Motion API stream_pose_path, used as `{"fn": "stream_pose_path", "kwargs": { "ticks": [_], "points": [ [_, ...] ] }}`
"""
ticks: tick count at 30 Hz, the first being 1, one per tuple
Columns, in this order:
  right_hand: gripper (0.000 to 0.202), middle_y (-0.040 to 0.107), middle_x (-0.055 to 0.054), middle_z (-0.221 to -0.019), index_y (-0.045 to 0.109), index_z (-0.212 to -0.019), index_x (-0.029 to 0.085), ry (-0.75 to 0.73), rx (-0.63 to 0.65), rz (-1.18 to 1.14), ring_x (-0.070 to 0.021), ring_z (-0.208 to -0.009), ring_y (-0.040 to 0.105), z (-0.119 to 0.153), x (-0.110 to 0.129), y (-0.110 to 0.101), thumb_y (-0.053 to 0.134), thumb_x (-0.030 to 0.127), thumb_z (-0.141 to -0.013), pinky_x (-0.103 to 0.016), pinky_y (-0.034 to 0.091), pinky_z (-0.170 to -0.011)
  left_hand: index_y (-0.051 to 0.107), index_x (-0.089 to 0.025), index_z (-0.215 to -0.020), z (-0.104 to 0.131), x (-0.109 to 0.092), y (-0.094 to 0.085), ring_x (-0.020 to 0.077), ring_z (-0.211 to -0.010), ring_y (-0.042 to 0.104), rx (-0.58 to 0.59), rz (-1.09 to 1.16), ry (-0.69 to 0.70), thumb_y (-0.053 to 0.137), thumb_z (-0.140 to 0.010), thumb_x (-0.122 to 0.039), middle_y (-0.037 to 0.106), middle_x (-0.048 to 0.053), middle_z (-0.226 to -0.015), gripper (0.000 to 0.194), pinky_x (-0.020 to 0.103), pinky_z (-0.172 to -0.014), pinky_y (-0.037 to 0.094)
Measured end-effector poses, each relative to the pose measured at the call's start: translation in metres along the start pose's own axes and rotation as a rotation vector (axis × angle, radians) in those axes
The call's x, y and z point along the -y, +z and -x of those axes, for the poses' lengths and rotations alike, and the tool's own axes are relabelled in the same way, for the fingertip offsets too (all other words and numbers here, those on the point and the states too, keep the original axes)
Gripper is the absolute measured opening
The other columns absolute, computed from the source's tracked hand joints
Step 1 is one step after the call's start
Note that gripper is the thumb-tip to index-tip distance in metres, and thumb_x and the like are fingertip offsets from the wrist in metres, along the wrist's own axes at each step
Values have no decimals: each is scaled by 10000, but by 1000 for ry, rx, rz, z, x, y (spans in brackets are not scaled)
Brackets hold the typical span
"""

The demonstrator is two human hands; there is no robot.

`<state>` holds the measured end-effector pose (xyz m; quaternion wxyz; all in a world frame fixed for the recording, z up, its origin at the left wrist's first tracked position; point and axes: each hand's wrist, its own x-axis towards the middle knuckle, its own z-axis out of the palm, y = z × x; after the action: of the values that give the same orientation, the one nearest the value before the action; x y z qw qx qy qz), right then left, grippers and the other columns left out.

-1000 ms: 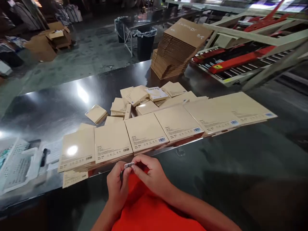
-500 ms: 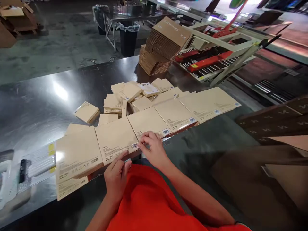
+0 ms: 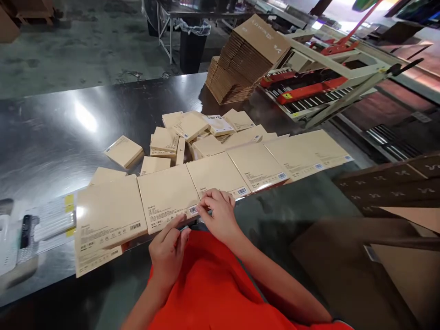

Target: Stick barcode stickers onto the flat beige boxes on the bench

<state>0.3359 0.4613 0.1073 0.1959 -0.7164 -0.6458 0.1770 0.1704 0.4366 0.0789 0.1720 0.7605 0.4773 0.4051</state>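
Cream boxes with printed text and barcodes stand in a row along the table's front edge. My right hand rests at the lower edge of a middle box, thumb and index finger pinched near the barcode of the box to its left. What the pinch holds is too small to make out. My left hand is curled below that left box, its index finger along the printed edge. A small bluish item shows between its thumb and fingers. Behind the row lies a loose pile of similar boxes.
One cream box lies apart on the dark table. Flattened cartons are stacked at the back. White trays and a dark device lie at the left. A roller frame stands at the back right.
The view has shifted slightly, so the table and boxes appear moved in the picture. Both hands keep nearly the same pose at the boxes' front edge.
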Motion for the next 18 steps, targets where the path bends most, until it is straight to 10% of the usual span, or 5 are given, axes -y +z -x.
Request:
{"fn": "stream_pose_path", "kwargs": {
  "ticks": [18],
  "points": [
    [253,562,-67,-865,559,-699,208,-107,9,277,-236,-841,443,-10,-2,-3,663,408,-813,-382,306,-776,590,-197,-604,3,3,4,170,-853,725,-28,-9,11,600,-844,-152,759,46,-963,245,222,-690,571]
  ]
}}
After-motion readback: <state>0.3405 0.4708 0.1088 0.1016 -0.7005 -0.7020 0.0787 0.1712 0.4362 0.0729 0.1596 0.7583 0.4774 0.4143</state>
